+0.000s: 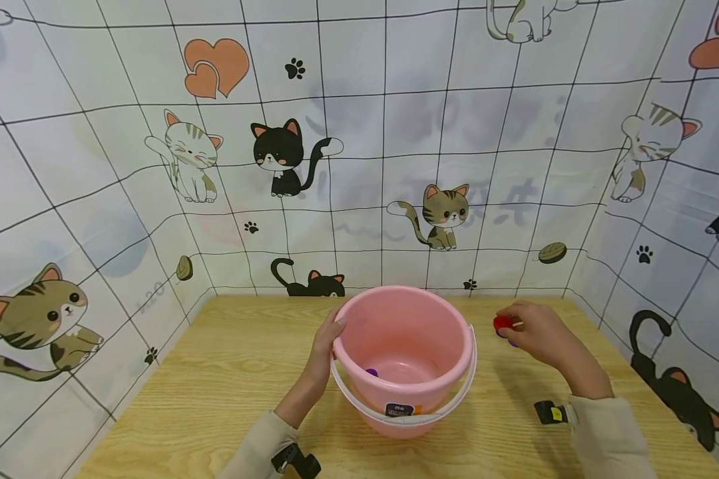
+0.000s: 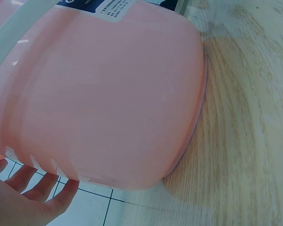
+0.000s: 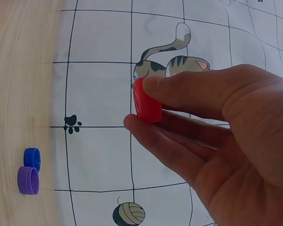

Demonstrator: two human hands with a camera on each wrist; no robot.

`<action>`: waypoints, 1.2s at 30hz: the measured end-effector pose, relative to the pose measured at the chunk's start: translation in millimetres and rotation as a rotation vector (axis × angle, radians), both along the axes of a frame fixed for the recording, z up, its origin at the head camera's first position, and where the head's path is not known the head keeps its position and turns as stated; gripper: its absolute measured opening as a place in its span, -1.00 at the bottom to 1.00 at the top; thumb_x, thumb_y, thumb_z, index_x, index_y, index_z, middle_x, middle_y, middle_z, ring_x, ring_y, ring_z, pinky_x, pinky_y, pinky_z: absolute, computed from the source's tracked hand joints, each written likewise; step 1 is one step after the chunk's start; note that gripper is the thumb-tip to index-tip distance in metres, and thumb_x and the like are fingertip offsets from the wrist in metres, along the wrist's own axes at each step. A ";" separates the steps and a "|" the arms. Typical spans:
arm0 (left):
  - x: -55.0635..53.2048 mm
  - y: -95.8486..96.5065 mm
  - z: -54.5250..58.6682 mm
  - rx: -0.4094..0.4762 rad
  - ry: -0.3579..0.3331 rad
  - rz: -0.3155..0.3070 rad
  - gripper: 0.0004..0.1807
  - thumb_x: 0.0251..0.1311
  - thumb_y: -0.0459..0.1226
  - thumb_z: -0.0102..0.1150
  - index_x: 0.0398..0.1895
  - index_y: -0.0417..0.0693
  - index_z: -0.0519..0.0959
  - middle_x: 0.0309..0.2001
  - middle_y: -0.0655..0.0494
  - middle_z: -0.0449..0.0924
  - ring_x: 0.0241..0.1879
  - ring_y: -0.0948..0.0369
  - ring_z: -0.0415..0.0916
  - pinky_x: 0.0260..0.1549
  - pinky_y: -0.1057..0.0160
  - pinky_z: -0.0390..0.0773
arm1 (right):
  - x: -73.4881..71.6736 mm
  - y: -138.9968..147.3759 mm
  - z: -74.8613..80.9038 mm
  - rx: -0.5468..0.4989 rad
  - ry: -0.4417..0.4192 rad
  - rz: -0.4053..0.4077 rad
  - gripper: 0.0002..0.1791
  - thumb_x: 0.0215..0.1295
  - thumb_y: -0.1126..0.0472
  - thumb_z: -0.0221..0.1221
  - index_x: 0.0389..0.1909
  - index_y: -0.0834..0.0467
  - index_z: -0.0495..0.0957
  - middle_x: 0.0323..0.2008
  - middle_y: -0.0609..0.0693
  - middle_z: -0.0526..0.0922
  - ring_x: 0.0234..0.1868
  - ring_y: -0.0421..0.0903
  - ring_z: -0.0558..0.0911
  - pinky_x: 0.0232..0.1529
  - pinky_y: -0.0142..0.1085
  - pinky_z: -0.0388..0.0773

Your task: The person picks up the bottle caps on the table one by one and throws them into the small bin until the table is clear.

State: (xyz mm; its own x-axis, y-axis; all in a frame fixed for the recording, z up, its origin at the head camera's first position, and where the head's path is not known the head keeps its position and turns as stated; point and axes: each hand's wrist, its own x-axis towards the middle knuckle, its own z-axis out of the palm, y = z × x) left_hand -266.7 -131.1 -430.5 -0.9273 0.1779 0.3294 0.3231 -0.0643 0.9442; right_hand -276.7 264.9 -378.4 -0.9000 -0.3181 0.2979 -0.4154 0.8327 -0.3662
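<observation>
Pink bucket [image 1: 407,326] stands on a wood-grain table [image 1: 245,379], mouth facing up. At its nine o'clock, a person's left hand [image 1: 325,347] grips the rim, thumb at the edge and fingers against the outer wall, a hold that looks meant to keep the bucket steady. Inside, near seven o'clock, sits a purple piece [image 1: 371,372], too little of it showing to identify. The white handle [image 1: 404,420] hangs on the six o'clock side, leaving the mouth unobstructed. Off to three o'clock, apart from the bucket, the right hand [image 1: 536,336] pinches a red cap [image 3: 148,108] between thumb and fingers, a fingertip hold that seems suited to so small an item. Toward five or six o'clock from it in the head view, a blue cap [image 3: 32,160] and a purple cap [image 3: 28,180] rest on the table, touching or nearly so, apparently within that hand's easy reach.
</observation>
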 end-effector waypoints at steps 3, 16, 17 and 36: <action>-0.7 0.1 -0.5 0.002 0.000 -0.005 -0.43 0.49 0.01 -0.23 0.51 0.21 0.36 0.40 0.01 0.46 0.34 -0.06 0.42 0.33 -0.04 0.43 | 0.6 -0.6 1.1 -0.002 0.004 0.001 -0.67 0.26 0.30 0.36 -0.02 0.42 0.67 -0.06 0.34 0.70 -0.13 0.22 0.77 -0.20 -0.03 0.74; -0.1 0.3 -0.9 -0.003 0.000 -0.010 -0.43 0.49 0.01 -0.24 0.51 0.23 0.34 0.42 0.06 0.44 0.36 -0.02 0.40 0.35 0.01 0.41 | 4.8 -3.5 6.3 0.003 0.029 0.004 -0.66 0.26 0.32 0.36 0.00 0.42 0.67 -0.08 0.32 0.71 -0.15 0.20 0.78 -0.23 -0.07 0.75; -0.2 0.3 -0.9 -0.002 0.000 -0.010 -0.44 0.49 0.00 -0.24 0.51 0.23 0.34 0.42 0.06 0.44 0.36 -0.02 0.40 0.34 0.02 0.42 | 5.3 -3.8 6.8 0.006 0.029 0.004 -0.66 0.26 0.32 0.36 0.00 0.42 0.67 -0.07 0.32 0.71 -0.15 0.20 0.78 -0.22 -0.07 0.75; 1.6 -1.1 0.9 -0.007 -0.005 -0.011 -0.42 0.50 0.04 -0.25 0.53 0.21 0.33 0.40 0.03 0.45 0.32 -0.03 0.43 0.27 0.15 0.49 | 7.7 -10.2 15.1 0.029 0.044 0.024 -0.66 0.27 0.32 0.36 0.01 0.42 0.66 -0.06 0.32 0.71 -0.18 0.16 0.78 -0.22 -0.08 0.75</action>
State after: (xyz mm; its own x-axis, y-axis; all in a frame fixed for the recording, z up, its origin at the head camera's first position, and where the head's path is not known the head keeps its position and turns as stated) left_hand -265.0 -132.2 -429.5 -0.9270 0.1902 0.3231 0.3173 -0.0614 0.9463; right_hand -269.0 254.7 -363.3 -0.8783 -0.3481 0.3277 -0.4504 0.8325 -0.3228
